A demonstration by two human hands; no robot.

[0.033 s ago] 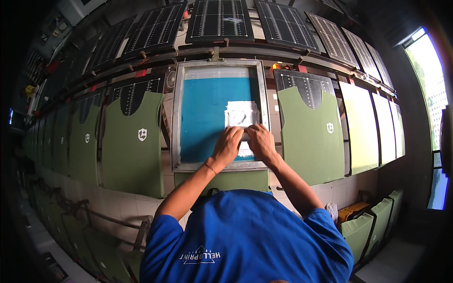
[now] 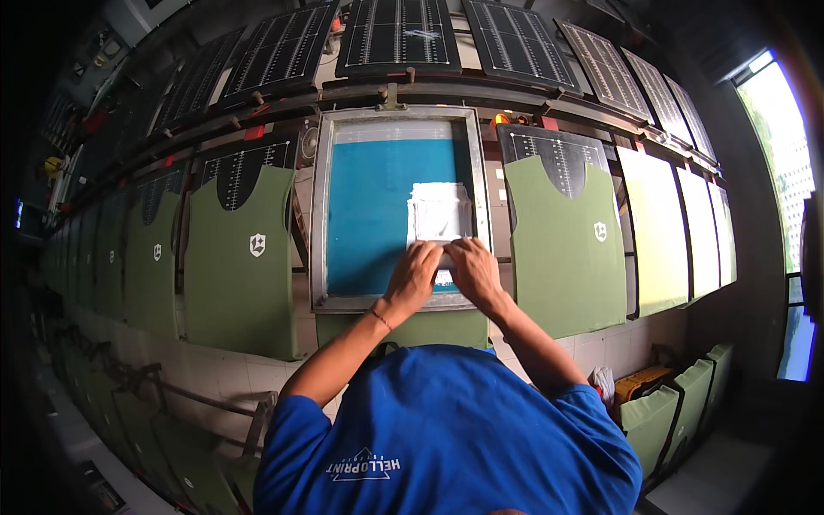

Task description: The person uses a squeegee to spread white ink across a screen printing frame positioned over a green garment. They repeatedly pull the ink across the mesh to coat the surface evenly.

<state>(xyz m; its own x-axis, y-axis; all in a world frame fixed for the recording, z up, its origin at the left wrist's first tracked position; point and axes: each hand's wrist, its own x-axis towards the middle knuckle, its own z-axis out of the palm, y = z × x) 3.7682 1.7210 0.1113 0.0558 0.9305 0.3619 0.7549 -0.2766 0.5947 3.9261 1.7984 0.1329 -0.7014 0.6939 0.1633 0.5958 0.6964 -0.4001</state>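
Note:
A silkscreen frame (image 2: 321,223) with a blue mesh (image 2: 373,202) lies flat in front of me, over a green garment panel (image 2: 429,330) whose near edge shows below it. Both my hands close around a dark squeegee (image 2: 445,256) on the right half of the mesh. My left hand (image 2: 414,275) grips its left side and my right hand (image 2: 475,270) its right side, thumbs near each other. The fingers hide most of the tool. White ink (image 2: 439,213) covers a squarish patch just beyond the squeegee, and some white shows between my wrists.
Green panels with a white shield print lie on boards to the left (image 2: 240,266) and right (image 2: 566,249). Black ruled boards (image 2: 399,39) line the far side behind a metal rail (image 2: 292,103). White boards (image 2: 657,232) stand farther right. More green panels (image 2: 657,425) are behind me.
Both hands have drawn the squeegee slightly toward me. The white patch beyond it looks smoother and more even.

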